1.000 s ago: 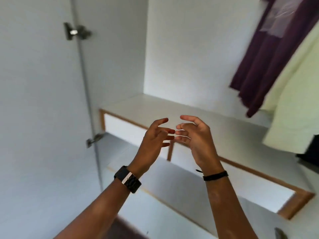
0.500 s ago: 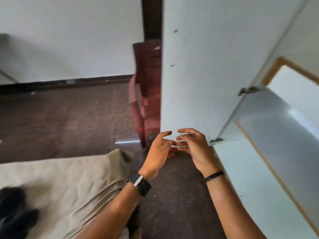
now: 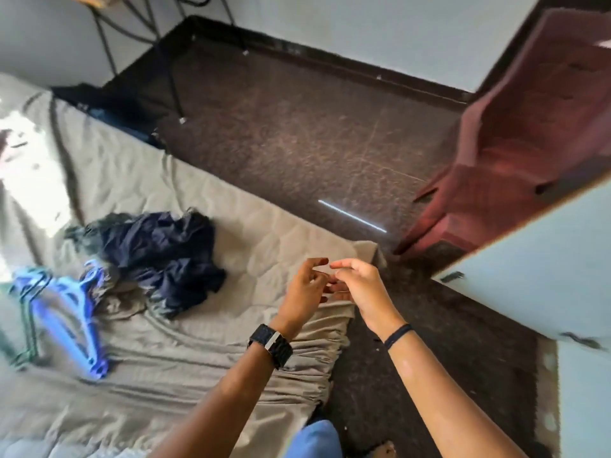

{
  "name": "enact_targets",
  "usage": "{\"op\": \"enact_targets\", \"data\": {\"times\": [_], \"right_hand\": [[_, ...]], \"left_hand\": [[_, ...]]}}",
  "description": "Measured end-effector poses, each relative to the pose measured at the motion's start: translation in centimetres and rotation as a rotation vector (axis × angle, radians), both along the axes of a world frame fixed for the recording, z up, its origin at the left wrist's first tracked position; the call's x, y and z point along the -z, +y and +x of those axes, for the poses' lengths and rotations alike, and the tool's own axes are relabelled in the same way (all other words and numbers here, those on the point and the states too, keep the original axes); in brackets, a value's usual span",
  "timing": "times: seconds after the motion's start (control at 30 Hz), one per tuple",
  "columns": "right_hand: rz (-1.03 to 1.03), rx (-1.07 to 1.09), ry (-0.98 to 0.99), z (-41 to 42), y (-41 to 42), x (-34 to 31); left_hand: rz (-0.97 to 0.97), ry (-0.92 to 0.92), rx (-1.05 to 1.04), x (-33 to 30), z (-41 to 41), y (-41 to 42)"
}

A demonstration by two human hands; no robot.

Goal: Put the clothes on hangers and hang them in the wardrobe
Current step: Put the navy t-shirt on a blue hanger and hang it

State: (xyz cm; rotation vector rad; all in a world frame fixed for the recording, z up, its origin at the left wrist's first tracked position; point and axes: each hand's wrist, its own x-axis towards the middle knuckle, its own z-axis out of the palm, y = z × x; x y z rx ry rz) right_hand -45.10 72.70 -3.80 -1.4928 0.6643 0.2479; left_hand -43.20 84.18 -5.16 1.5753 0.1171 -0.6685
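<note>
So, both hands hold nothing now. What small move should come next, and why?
Probably reach the left hand toward the dark blue clothes lying crumpled on the bed. Both it and the right hand hover empty over the bed's corner, and the blue hangers lie just beside that heap, so garment and hanger can be joined there.

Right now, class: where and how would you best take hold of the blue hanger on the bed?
Probably by its hook end, coming from above. The blue hanger lies flat on the bed, hook towards the dark clothes, overlapping other hangers. Blur hides finer detail.
</note>
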Motion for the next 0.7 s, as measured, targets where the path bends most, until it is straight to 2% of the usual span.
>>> {"op": "enact_targets", "data": {"times": [0.27, 0.5, 0.57, 0.7], "right_hand": [[-0.021, -0.431, 0.174, 9.9, 14.6, 9.3], [-0.127, -0.701, 0.157, 18.1, 25.6, 16.5], [-0.232, -0.74, 0.088, 20.7, 27.8, 18.2], [-0.653, -0.965, -0.142, 25.2, 30.4, 20.7]], "left_hand": [[0.173, 0.119, -0.391, 8.9, 5.2, 14.1], [0.294, 0.142, -0.631, 17.5, 10.7, 24.5], [0.383, 0.103, -0.666, 19.5, 12.6, 26.6], [0.64, -0.046, -0.606, 22.1, 16.2, 29.5]]}}
